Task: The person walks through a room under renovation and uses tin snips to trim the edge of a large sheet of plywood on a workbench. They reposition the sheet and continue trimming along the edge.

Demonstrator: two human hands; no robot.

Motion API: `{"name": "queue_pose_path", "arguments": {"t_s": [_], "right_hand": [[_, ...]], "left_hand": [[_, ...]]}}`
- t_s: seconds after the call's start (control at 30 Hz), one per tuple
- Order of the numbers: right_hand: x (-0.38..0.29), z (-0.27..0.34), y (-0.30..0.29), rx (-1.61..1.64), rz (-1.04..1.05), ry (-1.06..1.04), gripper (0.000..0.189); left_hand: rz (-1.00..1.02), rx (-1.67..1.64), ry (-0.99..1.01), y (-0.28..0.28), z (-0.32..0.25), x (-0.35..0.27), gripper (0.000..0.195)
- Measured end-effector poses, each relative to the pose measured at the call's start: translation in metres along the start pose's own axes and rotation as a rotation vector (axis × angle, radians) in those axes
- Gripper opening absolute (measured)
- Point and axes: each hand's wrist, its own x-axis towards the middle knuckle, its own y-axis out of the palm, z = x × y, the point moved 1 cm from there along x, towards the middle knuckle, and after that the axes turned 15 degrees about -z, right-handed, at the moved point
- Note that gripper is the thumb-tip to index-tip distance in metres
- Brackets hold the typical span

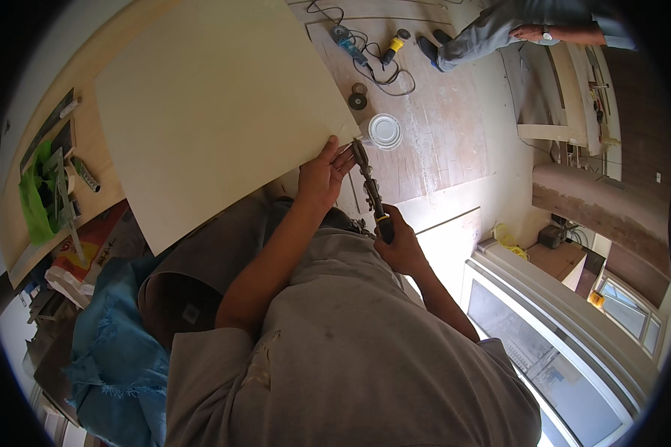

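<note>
A large pale flat sheet (218, 112) lies before me, its near right corner by my hands. My left hand (320, 176) holds the edge near that corner, thumb over the top face and fingers along the edge beside the tool's tip. My right hand (401, 243) is closed on the black-and-yellow handle of a plier-like metal hand tool (371, 181). The tool's jaws are at the sheet's corner, close to my left fingertips; whether they bite on the sheet cannot be told. A white round-lidded bucket (384, 132) stands just beyond the corner.
Two corded angle grinders (346, 44) (396, 46) and dark rolls (357, 100) lie on the floor. Another person (481, 36) stands at the upper right. A green bag (36, 195), a utility knife (85, 173) and a metal square (67, 201) lie on the board at left. Blue cloth (117, 357) hangs below.
</note>
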Motion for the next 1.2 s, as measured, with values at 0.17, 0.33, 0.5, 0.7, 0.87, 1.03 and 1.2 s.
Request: {"name": "queue_pose_path", "arguments": {"t_s": [0.17, 0.33, 0.5, 0.7, 0.87, 1.03, 1.2], "right_hand": [[0.000, 0.001, 0.000, 0.016, -0.002, -0.010, 0.057], [0.000, -0.001, 0.001, 0.022, 0.010, -0.001, 0.056], [0.000, 0.004, 0.000, 0.030, 0.027, 0.029, 0.056], [-0.001, 0.008, 0.000, 0.038, 0.040, 0.076, 0.058], [-0.004, 0.008, 0.004, 0.032, -0.005, 0.054, 0.058], [-0.007, 0.001, 0.003, 0.000, 0.035, 0.071, 0.062], [-0.010, -0.017, -0.014, 0.017, 0.097, -0.038, 0.069]], "left_hand": [[-0.002, -0.009, -0.006, 0.000, 0.001, 0.001, 0.022], [0.007, -0.018, 0.001, 0.000, 0.001, 0.001, 0.022], [0.009, -0.013, 0.002, -0.001, 0.001, 0.001, 0.023], [-0.010, -0.011, -0.007, -0.002, 0.001, 0.002, 0.023], [-0.002, -0.003, -0.009, -0.001, 0.000, 0.001, 0.024], [0.009, 0.025, -0.027, -0.002, -0.001, 0.002, 0.024], [0.044, 0.005, -0.043, 0.002, -0.010, -0.011, 0.028]]}}
